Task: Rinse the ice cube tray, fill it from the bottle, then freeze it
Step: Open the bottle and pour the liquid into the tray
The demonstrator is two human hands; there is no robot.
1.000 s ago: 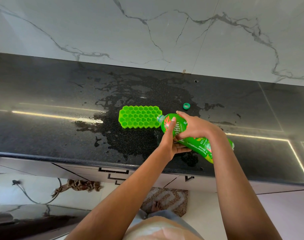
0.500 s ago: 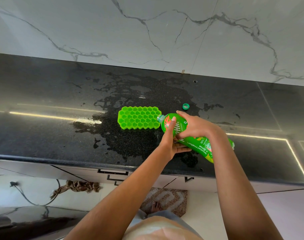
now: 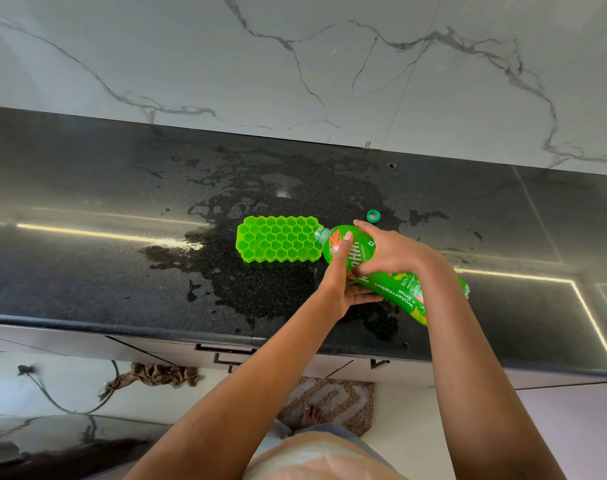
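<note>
Head view: a black speckled countertop (image 3: 87,271) under a veined marble wall (image 3: 295,64) is wet with a wide puddle (image 3: 260,289). The green ice cube tray (image 3: 277,244) lies flat in it. The left hand (image 3: 340,282) and right hand (image 3: 388,254) both grip the tilted bottle (image 3: 395,289), its mouth at the tray's right end. The cap (image 3: 373,215) lies just beyond.
</note>
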